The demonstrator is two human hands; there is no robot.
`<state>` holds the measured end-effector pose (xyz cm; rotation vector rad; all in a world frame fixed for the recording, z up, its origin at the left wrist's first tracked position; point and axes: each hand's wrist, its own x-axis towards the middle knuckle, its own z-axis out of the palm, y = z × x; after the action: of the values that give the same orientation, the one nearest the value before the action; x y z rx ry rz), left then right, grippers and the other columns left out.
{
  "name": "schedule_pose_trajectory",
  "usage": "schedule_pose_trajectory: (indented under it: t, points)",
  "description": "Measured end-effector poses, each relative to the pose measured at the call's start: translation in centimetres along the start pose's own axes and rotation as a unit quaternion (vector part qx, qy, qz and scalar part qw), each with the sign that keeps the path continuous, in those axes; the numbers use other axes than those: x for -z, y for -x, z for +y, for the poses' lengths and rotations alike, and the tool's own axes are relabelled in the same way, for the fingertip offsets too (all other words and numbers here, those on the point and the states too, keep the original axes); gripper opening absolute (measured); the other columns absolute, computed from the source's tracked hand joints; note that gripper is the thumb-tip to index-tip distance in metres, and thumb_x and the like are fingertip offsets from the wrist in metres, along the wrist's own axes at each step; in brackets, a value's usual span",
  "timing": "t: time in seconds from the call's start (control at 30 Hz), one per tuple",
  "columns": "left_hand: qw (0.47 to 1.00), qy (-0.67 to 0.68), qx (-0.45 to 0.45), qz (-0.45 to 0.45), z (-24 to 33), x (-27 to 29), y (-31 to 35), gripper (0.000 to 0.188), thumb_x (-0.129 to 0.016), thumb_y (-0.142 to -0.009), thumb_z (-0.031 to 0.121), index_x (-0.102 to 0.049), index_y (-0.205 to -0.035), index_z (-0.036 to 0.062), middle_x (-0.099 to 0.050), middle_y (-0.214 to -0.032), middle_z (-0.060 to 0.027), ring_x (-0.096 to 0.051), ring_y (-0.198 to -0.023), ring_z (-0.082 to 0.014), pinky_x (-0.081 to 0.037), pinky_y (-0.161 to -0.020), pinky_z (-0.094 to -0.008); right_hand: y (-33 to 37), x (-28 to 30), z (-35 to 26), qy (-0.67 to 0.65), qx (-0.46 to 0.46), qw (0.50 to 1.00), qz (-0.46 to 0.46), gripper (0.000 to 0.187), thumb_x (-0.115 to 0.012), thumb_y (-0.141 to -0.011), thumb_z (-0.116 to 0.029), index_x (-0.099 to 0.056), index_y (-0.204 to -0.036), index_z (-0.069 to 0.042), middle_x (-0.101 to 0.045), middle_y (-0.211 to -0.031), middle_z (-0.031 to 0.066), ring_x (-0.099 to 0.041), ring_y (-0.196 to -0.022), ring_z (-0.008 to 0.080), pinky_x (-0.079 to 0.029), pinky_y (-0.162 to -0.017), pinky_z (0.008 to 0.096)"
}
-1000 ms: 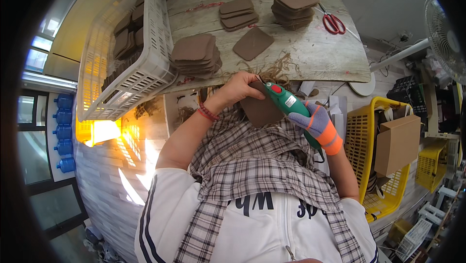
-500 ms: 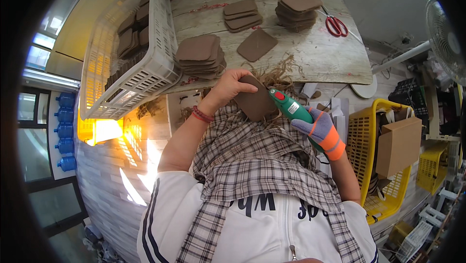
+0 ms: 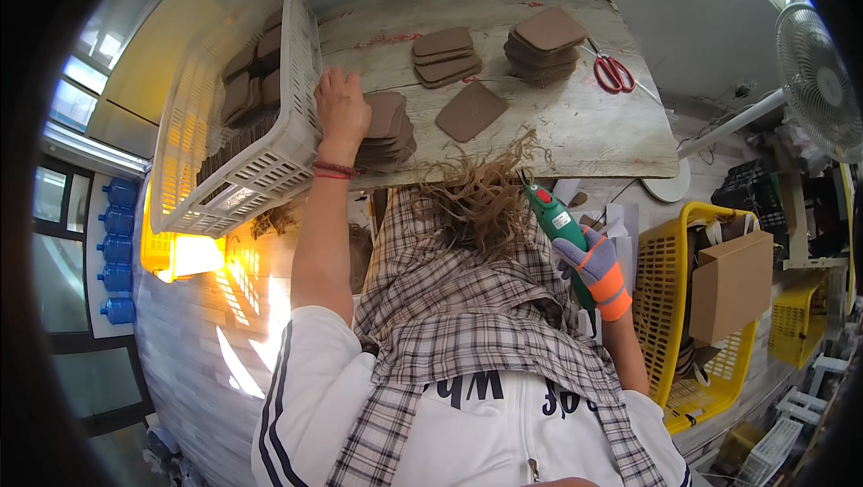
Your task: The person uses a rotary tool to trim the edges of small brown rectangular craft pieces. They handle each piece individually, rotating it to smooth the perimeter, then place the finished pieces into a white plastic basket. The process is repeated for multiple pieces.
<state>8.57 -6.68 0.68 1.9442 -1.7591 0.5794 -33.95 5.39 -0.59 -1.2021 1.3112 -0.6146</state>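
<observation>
My bare left hand (image 3: 342, 108) is at the left end of a stack of brown rounded pads (image 3: 385, 120), beside the white crate. Its fingers bend downward and look closed; what lies under them is hidden. A grey and orange work glove covers my right hand (image 3: 593, 270), which is closed around green cordless electric scissors (image 3: 550, 215) with a red button. Their dark blade tip points up toward the table edge, apart from any pad. In my lap, next to the blade, lies a tangled heap of thin brown trimmings (image 3: 481, 208).
On the worn wooden table (image 3: 575, 132) are one flat brown pad (image 3: 471, 111), two more stacks and red-handled scissors (image 3: 613, 75). A white slatted crate (image 3: 301, 96) of pads stands left. Rightward are a yellow basket (image 3: 656, 307) with a cardboard box (image 3: 733, 287), and a fan (image 3: 814, 74).
My left hand has gone from the lap up and left to the pad stack; the pad it held there has left the lap. The electric scissors stay in my right hand, slightly lower.
</observation>
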Motion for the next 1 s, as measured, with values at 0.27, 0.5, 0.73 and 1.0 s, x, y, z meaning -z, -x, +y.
schedule_pose_trajectory:
  t: [0.27,0.5,0.73,1.0]
  points:
    - [0.982,0.114,0.025,-0.149,12.0,-7.4,4.3,0.042,-0.066,-0.078,0.021,-0.056,-0.110,-0.0042,-0.046,-0.126,-0.0213,-0.035,-0.125,-0.0365,-0.031,-0.103,-0.0462,-0.1,-0.2,1.3,-0.017,-0.003,0.999,0.036,0.036,-0.072,-0.080,-0.029,-0.059,-0.097,0.000,-0.060,-0.064,0.0027,-0.055,-0.050,0.0070,-0.044,-0.045,0.0220]
    - [0.955,0.234,0.138,-0.116,14.1,-8.2,4.2,0.062,-0.083,-0.060,0.018,-0.048,-0.109,0.0027,-0.051,-0.111,-0.0160,-0.044,-0.112,-0.0348,-0.035,-0.093,-0.0453,0.7,0.2,1.6,0.036,0.005,0.997,0.072,0.049,-0.074,-0.075,-0.041,-0.061,-0.098,0.000,-0.060,-0.061,0.0027,-0.054,-0.049,0.0079,-0.043,-0.046,0.0237]
    - [0.844,0.517,0.136,-0.044,13.5,-8.9,6.5,0.038,-0.066,-0.077,0.001,-0.043,-0.108,0.0016,-0.054,-0.100,-0.0140,-0.054,-0.090,-0.0249,-0.043,-0.083,-0.0355,1.2,0.0,1.3,0.044,-0.009,0.995,0.085,0.058,-0.071,-0.073,-0.053,-0.060,-0.102,-0.003,-0.061,-0.062,0.0031,-0.059,-0.054,0.0110,-0.045,-0.052,0.0251]
    - [0.715,0.673,0.168,-0.089,13.1,-6.7,6.4,0.012,-0.063,-0.084,0.004,-0.059,-0.095,-0.0007,-0.063,-0.093,-0.0051,-0.055,-0.079,-0.0148,-0.045,-0.075,-0.0316,2.7,-0.3,1.6,0.053,-0.013,0.988,0.145,0.058,-0.070,-0.072,-0.056,-0.062,-0.097,-0.005,-0.061,-0.063,0.0034,-0.058,-0.055,0.0129,-0.046,-0.056,0.0265]
